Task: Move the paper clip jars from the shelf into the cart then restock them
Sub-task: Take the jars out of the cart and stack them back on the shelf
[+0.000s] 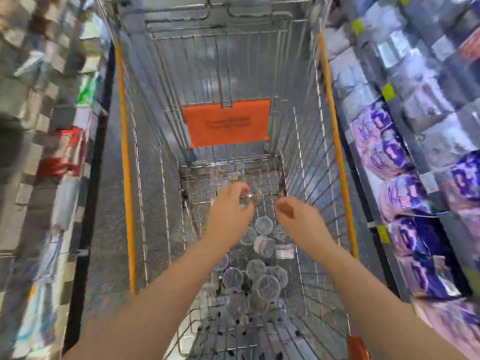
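While above cart (pixel 125 152), jar (pixel 248 197) in left hand (pixel 230 212)

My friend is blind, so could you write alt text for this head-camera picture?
Two bare arms reach down into a wire shopping cart; the left hand holds a clear jar, the right hand hangs empty beside it. More lidded jars lie on the cart floor between blurred shop shelves.

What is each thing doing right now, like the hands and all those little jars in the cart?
left hand: grips one clear jar over the cart.
right hand: loosely curled, holds nothing.
clear jar: up in the air, blurry.
jar pile: lying on the cart floor, some upright, some tipped over.
orange flap: hanging on the cart's far end.
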